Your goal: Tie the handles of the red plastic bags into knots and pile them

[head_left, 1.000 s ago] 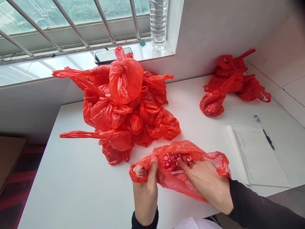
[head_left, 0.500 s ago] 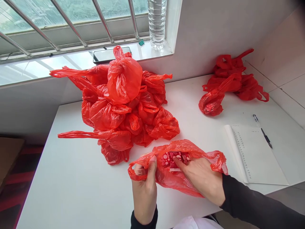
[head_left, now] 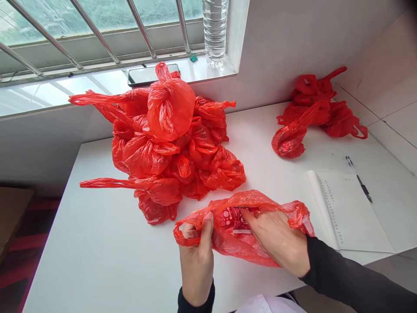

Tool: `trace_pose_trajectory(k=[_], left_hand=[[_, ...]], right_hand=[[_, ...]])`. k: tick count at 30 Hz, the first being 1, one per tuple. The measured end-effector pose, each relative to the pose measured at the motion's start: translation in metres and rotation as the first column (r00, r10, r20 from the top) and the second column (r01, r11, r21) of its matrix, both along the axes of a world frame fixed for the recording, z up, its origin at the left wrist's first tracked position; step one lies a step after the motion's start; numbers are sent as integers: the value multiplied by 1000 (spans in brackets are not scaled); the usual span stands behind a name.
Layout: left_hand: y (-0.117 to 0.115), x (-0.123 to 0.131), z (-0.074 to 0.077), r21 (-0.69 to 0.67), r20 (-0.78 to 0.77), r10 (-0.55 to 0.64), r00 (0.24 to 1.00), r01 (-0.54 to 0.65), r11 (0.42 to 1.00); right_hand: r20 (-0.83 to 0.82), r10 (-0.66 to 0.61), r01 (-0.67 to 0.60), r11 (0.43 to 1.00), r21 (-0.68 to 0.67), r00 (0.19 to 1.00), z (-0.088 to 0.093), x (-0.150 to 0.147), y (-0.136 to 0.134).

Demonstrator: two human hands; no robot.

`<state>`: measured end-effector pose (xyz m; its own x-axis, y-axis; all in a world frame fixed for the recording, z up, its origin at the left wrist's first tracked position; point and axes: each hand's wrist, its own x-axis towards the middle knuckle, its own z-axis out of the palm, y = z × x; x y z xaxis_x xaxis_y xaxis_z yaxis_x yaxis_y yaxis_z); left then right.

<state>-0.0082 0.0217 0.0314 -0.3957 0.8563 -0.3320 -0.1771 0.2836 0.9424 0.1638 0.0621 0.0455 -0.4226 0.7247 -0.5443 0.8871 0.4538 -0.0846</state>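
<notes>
An open red plastic bag [head_left: 241,248] lies at the near edge of the white table [head_left: 107,248]. My left hand [head_left: 197,256] is closed on the bag's left handle and holds the mouth open. My right hand [head_left: 276,241] reaches into the bag, its fingers on a small red patterned box [head_left: 230,218] inside; part of the fingers is hidden by the plastic.
A big heap of tied red bags [head_left: 169,143] sits behind on the table. A smaller bunch of red bags [head_left: 312,113] lies at the back right. A notebook [head_left: 352,213] and a pen [head_left: 360,180] are to the right. A phone [head_left: 143,74] and a water bottle [head_left: 215,30] stand on the windowsill.
My right hand has slid a little further left into the bag, and the bag's rim has risen over its fingers. The left hand keeps its hold.
</notes>
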Motion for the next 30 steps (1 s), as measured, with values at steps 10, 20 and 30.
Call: trace_pose_trajectory(k=[10,20,30], left_hand=[[1,7,3,8,-13,3,1000,-3,1000],[-3,2,0,4,-48,-7,999,7,1000],[-5,-18,26,58,-444,-136,886,179,982]], right_hand=[[144,146,-131,985,-109,979,2,5,-6],[94,158,-150,985,-88,983,7,-1,-8],[-535,36,298,797,525,844,62,72,-32]])
